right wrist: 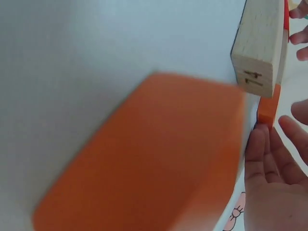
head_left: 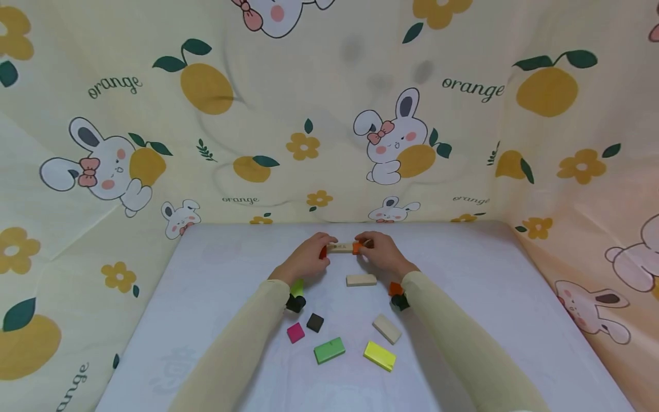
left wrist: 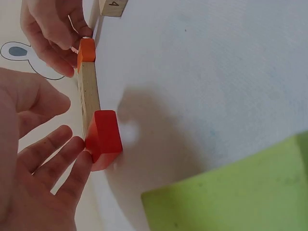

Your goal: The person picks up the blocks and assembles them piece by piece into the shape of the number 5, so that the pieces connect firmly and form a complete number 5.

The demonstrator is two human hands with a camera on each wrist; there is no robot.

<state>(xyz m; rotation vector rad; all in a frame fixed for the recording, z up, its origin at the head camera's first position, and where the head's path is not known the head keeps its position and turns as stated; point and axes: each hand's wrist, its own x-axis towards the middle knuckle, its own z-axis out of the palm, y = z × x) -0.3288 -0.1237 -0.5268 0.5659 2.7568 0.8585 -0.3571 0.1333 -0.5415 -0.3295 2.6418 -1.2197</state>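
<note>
A long pale wooden block (head_left: pixel 341 248) with dark print lies near the back of the table, between a red block (left wrist: pixel 108 137) and a small orange block (left wrist: pixel 86 50). My left hand (head_left: pixel 308 256) is at the red end; its spread fingertips touch the red block, while the thumb stands apart from it in the left wrist view. At the other end, my right hand (head_left: pixel 382 252) touches the orange block with extended fingers, its thumb held off. Closer to me lies another wooden block (head_left: pixel 361 280), marked on its end face (right wrist: pixel 252 79).
By the left wrist stands a lime-green block (left wrist: pixel 231 192); by the right wrist, a larger orange block (right wrist: pixel 154 154). Nearer lie pink (head_left: pixel 296 333), black (head_left: pixel 316 323), green (head_left: pixel 329 350), yellow (head_left: pixel 380 356) and wooden (head_left: pixel 387 328) blocks. A printed cloth (head_left: pixel 329 86) hangs behind the table.
</note>
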